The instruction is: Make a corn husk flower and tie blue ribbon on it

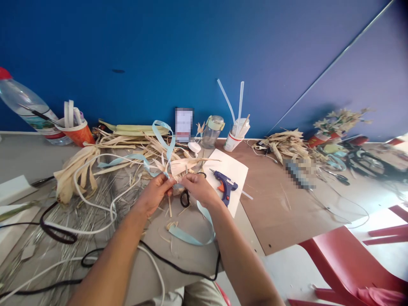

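My left hand (156, 191) is closed in a pinch around the base of a pale corn-husk flower (162, 164). Close beside it, my right hand (200, 187) pinches a light-blue ribbon (191, 239) at the same spot, its fingertips nearly meeting the left ones. The ribbon's slack curves down onto the table below my hands, and another blue strip (170, 146) loops up behind them. A dried husk piece (188, 166) juts out to the right above my fingers. Black-handled scissors (185, 198) lie partly hidden under my hands. The exact grip point is covered by fingers.
A blue glue gun (227, 187) rests on white paper (239, 168) at right. Behind stand a phone (184, 124), a glass jar (211, 132) and a paper cup (232, 143) with glue sticks. Cables (83, 195) and husks spread left. A red chair (347, 259) stands right.
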A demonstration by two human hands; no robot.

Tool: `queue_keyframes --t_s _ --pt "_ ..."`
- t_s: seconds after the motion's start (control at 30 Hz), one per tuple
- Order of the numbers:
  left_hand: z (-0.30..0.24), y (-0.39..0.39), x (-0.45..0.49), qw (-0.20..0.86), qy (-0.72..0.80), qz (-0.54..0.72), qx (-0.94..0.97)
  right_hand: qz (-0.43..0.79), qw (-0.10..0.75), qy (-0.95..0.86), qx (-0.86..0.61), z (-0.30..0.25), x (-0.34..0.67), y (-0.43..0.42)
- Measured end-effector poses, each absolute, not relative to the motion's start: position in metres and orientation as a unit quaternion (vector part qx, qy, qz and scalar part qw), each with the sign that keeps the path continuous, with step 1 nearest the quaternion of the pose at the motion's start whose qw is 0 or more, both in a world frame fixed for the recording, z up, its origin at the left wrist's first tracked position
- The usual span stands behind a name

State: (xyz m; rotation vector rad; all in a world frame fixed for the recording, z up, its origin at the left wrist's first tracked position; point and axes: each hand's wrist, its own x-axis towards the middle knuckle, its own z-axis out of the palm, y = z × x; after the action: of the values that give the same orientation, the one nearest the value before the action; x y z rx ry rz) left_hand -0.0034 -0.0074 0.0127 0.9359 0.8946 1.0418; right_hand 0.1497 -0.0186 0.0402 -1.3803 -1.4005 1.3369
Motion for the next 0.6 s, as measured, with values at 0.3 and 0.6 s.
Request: queue_keyframes --t_s 0.3,0.6 --pt "0.016 -0.006 -0.002 0.685 0.388 0.453 0.418 0.479 0.359 -0.566 -0.568 0.031 0.157 -0.013" --pt "0.013 -0.004 -0.004 0.697 0.383 0.459 0.396 0.467 0.309 -0.601 -0.570 0.043 0.165 -0.014"
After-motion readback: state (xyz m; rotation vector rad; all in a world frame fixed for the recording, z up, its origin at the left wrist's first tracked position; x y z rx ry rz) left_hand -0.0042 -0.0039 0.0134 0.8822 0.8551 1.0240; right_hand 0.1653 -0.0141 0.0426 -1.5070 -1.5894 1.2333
